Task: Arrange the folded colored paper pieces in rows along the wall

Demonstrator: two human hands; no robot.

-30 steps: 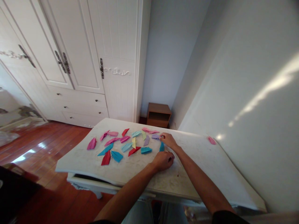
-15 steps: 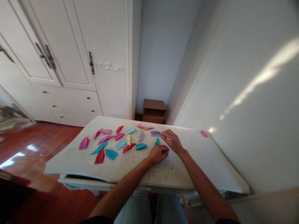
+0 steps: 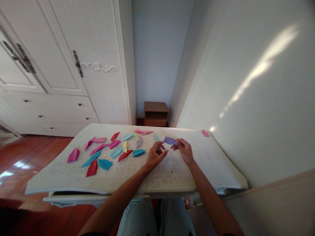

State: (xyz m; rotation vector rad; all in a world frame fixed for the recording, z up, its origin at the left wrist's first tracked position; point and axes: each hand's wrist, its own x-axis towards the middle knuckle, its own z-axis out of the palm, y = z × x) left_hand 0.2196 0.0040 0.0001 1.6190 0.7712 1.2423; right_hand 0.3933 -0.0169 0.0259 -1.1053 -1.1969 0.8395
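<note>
Between the thumb and fingers of my right hand (image 3: 184,150) is a folded purple paper piece (image 3: 169,140), held just above the table. My left hand (image 3: 155,155) is close by on the left, its thumb and fingers apart and nothing visible in them. A light teal paper piece (image 3: 156,137) lies behind my left hand. Left of that hand are a blue folded paper piece (image 3: 139,152), a red one (image 3: 125,156) and a pale lilac one (image 3: 139,142).
Several more folded papers, such as a magenta one (image 3: 73,155), spread over the left of the white table (image 3: 157,180). A pink paper (image 3: 205,133) lies by the right wall. Beyond stand a brown nightstand (image 3: 156,106) and a white wardrobe (image 3: 105,91).
My left hand has opened and moved up and left, near the purple paper. My right hand still holds the purple paper. The view has turned slightly right.
</note>
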